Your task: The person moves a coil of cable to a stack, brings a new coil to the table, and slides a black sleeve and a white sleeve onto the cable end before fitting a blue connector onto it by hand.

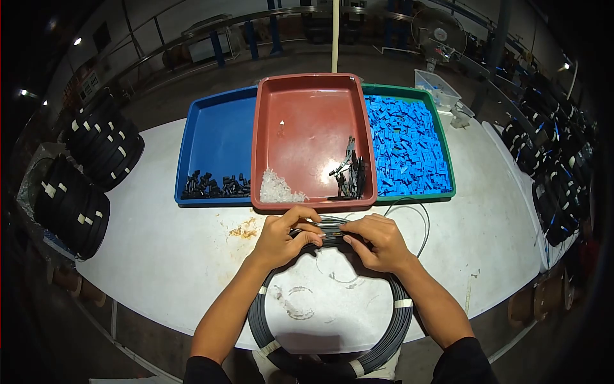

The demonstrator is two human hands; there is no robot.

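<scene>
A coil of thin black cable [258,323], bound with several white tape bands, lies at the table's near edge. Both hands are at its far side, close together. My left hand [285,235] is closed, its thumb and fingers pinching cable at the left. From the right, my right hand [378,240] pinches cable too, thumb below and fingertips above. Between the fingertips shows a small light, brownish spot on the cable, too small to make out. One loose strand [427,225] loops out to the right behind my right hand.
Beyond the coil stand a blue tray [220,137] with small black parts, a red tray [307,121] with clear bits and black pieces, and a green tray [450,173] full of blue connectors. Stacked black coils [70,208] sit left; more coils [553,192] lie right.
</scene>
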